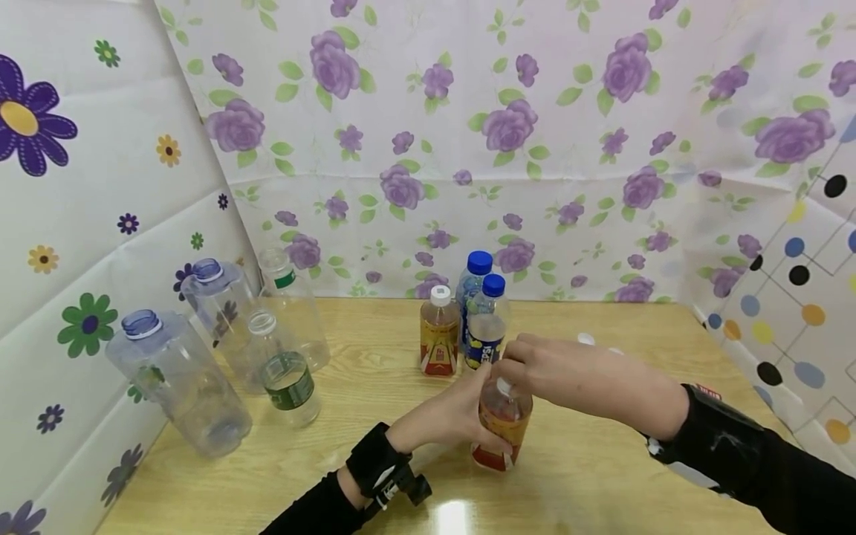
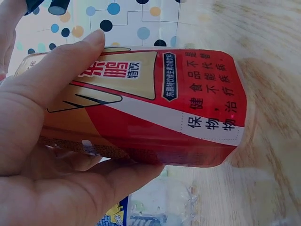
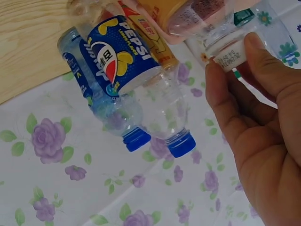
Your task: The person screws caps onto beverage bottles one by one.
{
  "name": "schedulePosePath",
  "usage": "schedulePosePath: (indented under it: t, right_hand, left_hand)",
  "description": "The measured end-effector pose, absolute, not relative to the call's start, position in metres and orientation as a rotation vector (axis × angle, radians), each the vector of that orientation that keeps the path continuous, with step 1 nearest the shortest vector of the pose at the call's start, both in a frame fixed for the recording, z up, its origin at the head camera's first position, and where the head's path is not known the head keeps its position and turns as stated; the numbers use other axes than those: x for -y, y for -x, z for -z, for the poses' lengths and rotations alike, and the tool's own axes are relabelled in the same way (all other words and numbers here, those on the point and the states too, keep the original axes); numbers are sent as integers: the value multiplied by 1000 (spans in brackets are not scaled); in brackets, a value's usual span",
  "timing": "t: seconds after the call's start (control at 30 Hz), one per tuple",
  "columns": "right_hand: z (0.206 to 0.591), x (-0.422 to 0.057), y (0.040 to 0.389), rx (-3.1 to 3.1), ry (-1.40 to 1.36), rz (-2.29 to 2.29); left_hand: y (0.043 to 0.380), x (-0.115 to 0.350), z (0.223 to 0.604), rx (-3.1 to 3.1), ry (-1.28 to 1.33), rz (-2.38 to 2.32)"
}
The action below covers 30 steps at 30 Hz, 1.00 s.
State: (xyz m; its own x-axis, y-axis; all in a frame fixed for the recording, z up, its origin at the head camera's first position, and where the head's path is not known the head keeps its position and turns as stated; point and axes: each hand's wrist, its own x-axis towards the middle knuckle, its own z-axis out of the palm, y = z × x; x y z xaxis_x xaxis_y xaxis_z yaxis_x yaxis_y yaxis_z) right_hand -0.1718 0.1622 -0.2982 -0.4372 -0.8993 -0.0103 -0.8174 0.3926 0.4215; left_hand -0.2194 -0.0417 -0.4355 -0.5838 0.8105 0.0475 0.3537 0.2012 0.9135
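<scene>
A drink bottle (image 1: 504,425) with a red and gold label stands upright on the table near its middle. My left hand (image 1: 458,416) grips it round the body; in the left wrist view the thumb lies along the label (image 2: 197,94) and the fingers wrap below. Above, my right hand (image 1: 531,364) holds the white cap (image 3: 231,56) at the bottle's neck, pinched between thumb and fingertips. Just behind are a Pepsi bottle (image 1: 485,331) and a blue-tinted bottle (image 1: 470,282), both with blue caps, plus a matching red and gold bottle (image 1: 439,338) with a white cap.
Uncapped clear bottles stand at the left: two large square ones (image 1: 183,379) (image 1: 224,308), a small green-labelled one (image 1: 289,380) and a taller one (image 1: 294,308). Small white caps (image 1: 585,339) lie beyond my right forearm. Flowered cloth (image 1: 428,148) hangs behind the table.
</scene>
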Motion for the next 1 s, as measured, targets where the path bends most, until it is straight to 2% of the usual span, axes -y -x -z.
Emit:
schedulePosePath:
  t: [0.27, 0.67, 1.0]
  right_hand:
    - [304, -166, 171, 2609, -1523, 179]
    - [329, -173, 169, 2452, -1442, -107]
    - [365, -211, 180, 2495, -1174, -315]
  left_hand:
    - [219, 41, 440, -2089, -1037, -1312]
    - [218, 43, 436, -2178, -1008, -1216]
    - [222, 38, 439, -2102, -1112, -1308]
